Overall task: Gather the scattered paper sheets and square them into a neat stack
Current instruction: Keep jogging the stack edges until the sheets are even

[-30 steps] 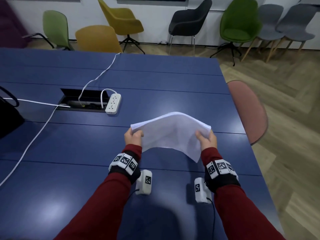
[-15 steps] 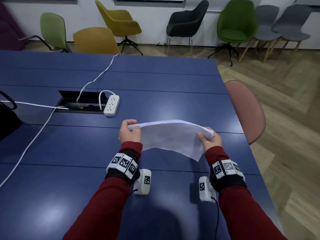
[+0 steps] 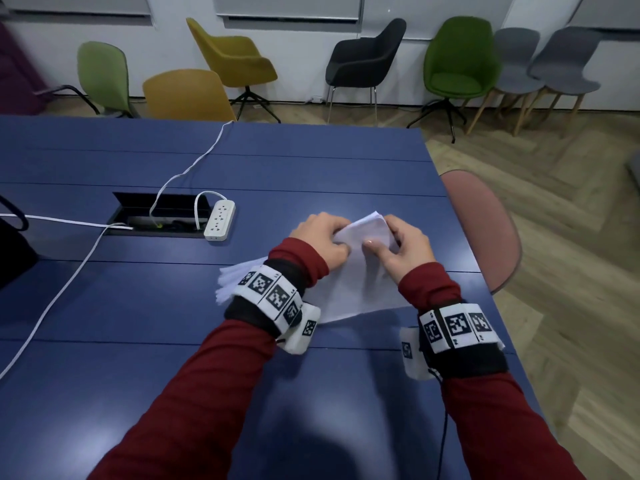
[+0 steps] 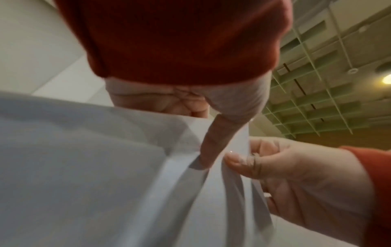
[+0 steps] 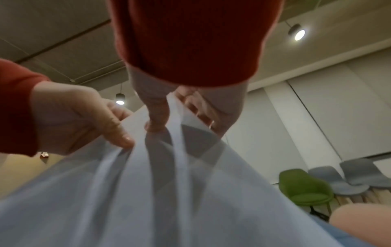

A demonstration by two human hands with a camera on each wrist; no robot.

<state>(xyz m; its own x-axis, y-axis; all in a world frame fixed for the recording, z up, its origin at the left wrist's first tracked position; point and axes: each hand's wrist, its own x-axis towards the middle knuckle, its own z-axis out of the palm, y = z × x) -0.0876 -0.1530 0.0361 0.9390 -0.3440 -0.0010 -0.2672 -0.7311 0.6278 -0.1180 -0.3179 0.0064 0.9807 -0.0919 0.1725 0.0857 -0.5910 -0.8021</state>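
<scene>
Where the sheets hung as a loose arch between widely spread hands a second ago, they now stand with their lower edge on the desk, near its right side, gripped by one top corner. Both hands have come together there: the left hand and right hand are almost touching, each pinching the paper between thumb and curled fingers (the wrist views show both thumbs pressed on the near face). Lower down, the sheets are not flush; edges fan out past the left wrist and the right wrist view shows separate leaves splayed apart. By my reading, gathering is done and squaring has begun, with the bundle brought down, probably for tapping against the desk. That fanned lower-left corner suggests several more taps or a shuffle are needed before the stack is neat. Farther out on the desk lie a power strip and its cable, well apart from the paper.
</scene>
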